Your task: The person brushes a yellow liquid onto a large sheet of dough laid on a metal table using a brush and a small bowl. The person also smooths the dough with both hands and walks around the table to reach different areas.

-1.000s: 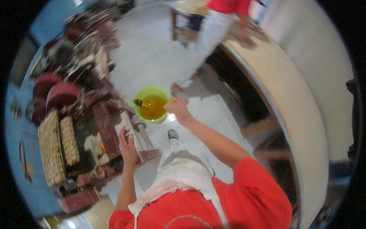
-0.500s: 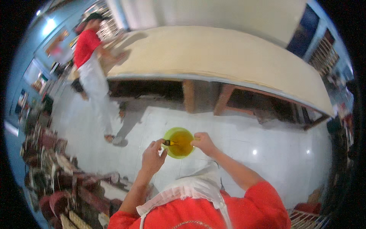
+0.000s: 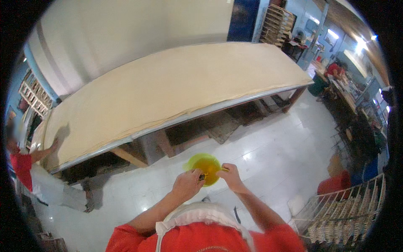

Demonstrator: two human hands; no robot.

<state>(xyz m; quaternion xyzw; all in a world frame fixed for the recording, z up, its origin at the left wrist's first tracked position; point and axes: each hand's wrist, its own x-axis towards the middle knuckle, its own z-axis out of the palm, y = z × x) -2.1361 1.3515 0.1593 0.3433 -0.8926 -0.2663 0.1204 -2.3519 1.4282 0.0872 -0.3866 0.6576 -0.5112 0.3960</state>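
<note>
One long worktop [image 3: 168,88] fills the far half of the head view, its whole top covered by a pale cream sheet of dough, with a metal edge along the near side and wooden legs beneath. White tiled floor [image 3: 268,159] lies between it and the person, shiny under the lights. Blue walls close the room; a wooden rack [image 3: 279,23] stands far right, another rack [image 3: 35,94] far left, and a white wire rack [image 3: 348,214] stands near right.

Both hands meet low in the middle over one yellow-green bowl [image 3: 204,167] holding orange-yellow liquid. It is held in the air above the floor, well apart from the worktop. The right hand [image 3: 230,177] has its grip closed on the bowl's near right rim. The left hand [image 3: 187,185] has its grip closed on a small dark tool [image 3: 202,176] dipping into the bowl; what kind of tool is too small to tell.

Half a second ago the worktop lay farther off and the co-worker in red stood far left in full; now the worktop looms closer, and that person [image 3: 21,166] is at the left rim, one arm reaching onto the dough. The bowl has stayed between the two hands.

Count: one worktop, one bowl, one tool, three racks, two of the wearer's hands, one co-worker at left, more people far right.
</note>
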